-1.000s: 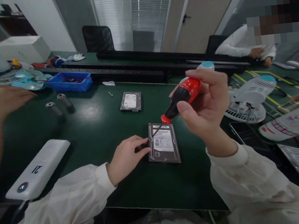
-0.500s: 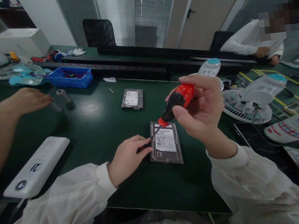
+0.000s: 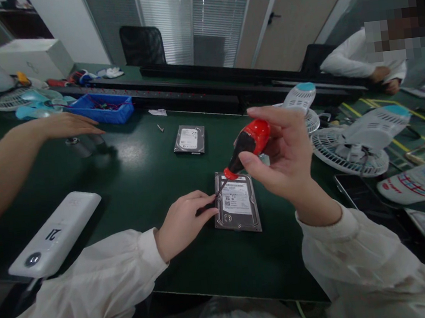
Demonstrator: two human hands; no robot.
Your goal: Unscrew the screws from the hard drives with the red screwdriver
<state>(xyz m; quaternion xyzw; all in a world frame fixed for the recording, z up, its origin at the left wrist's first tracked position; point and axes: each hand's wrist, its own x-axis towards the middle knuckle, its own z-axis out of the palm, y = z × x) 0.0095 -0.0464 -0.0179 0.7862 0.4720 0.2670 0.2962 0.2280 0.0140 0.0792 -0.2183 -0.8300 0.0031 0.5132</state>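
Observation:
My right hand (image 3: 287, 164) grips a screwdriver (image 3: 247, 145) with a red and black handle, tilted so its thin shaft runs down and left. Thumb and forefinger of my left hand (image 3: 186, 220) are closed around the lower end of that shaft; the tip itself is hidden. Below the screwdriver, a hard drive (image 3: 236, 207) lies label up on the green table, its left edge beside my left fingertips. Farther back lies a second hard drive (image 3: 189, 139), touched by neither hand.
Another person's hand (image 3: 63, 126) reaches in from the left over metal cylinders (image 3: 82, 146). A white power bank (image 3: 55, 236) lies at left, a blue tray (image 3: 106, 109) behind. At right are white fans (image 3: 352, 152), a phone (image 3: 356, 189) and a patterned cup (image 3: 420, 180).
The other person's hand has moved right, over the metal cylinders. My right hand and the screwdriver handle have shifted slightly left; my left hand keeps its place at the shaft.

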